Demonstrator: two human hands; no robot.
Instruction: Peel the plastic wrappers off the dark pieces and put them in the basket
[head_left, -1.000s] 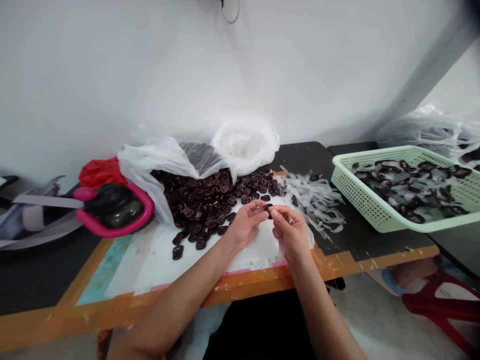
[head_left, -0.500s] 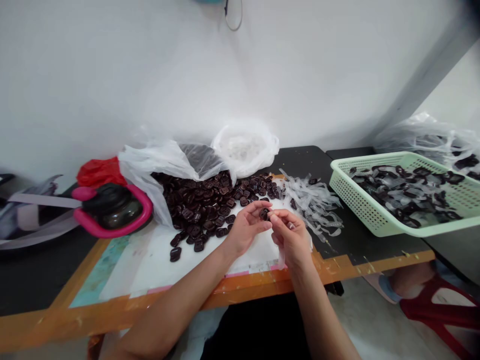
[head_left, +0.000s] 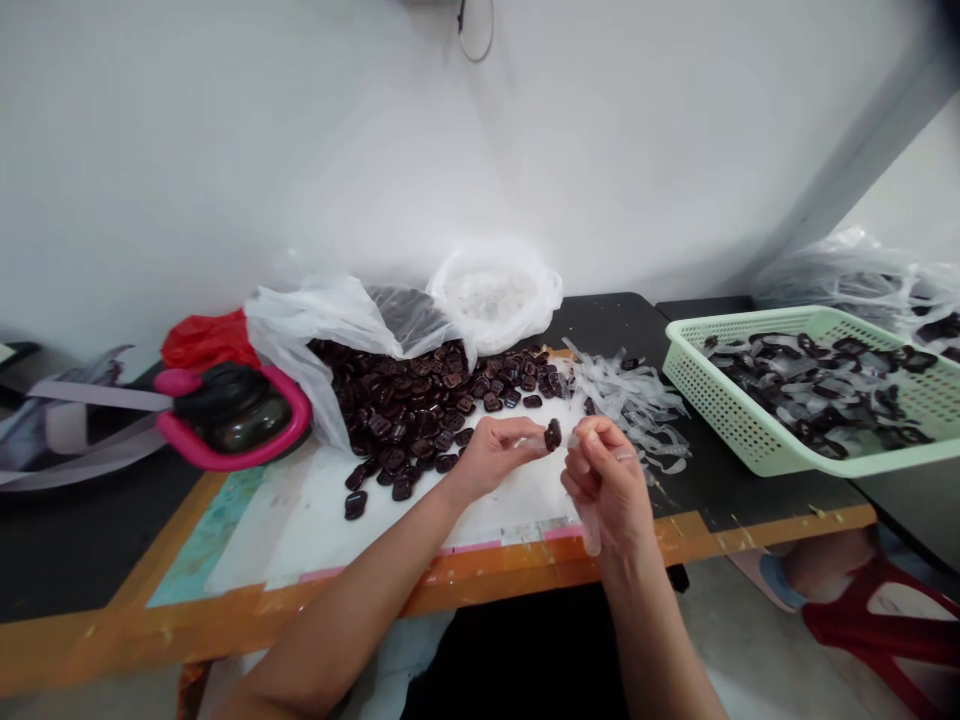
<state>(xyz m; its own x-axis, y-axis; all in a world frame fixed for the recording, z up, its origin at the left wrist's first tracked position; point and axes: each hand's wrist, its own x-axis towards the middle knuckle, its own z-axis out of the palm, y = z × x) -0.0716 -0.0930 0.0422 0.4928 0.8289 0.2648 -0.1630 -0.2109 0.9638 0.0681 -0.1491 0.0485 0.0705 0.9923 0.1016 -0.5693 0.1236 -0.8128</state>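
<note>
**Grip:** the left hand [head_left: 495,452] is closed to a narrow pinch, with the tips of thumb and forefinger pressed on a glossy dark-brown rounded-square piece [head_left: 553,435]. The piece is held up above the sheet, between the two hands. The right hand [head_left: 607,490] is curled shut, its fingertips drawn together just beside the piece but apart from it. A narrow translucent plastic strip [head_left: 592,540] appears to be clasped in it, showing at the fingertips and below the palm.

**Step:** one piece is being handled singly, away from the heap.

**Surroundings:** below the grip, a white paper sheet [head_left: 517,505] is spread on an orange-edged table [head_left: 480,590]. Loose dark-brown pieces [head_left: 355,505] are scattered on it to the left of the left hand. Beyond them, a large heap of dark-brown pieces [head_left: 405,410] is banked against a crumpled white plastic bag [head_left: 307,325]. Right of the grip, a tangle of clear plastic strips [head_left: 630,400] is piled on a black tabletop [head_left: 607,325]. Farther right, a pale-green perforated plastic basket [head_left: 720,400] is seen holding dark pieces mixed with clear strips.
</note>
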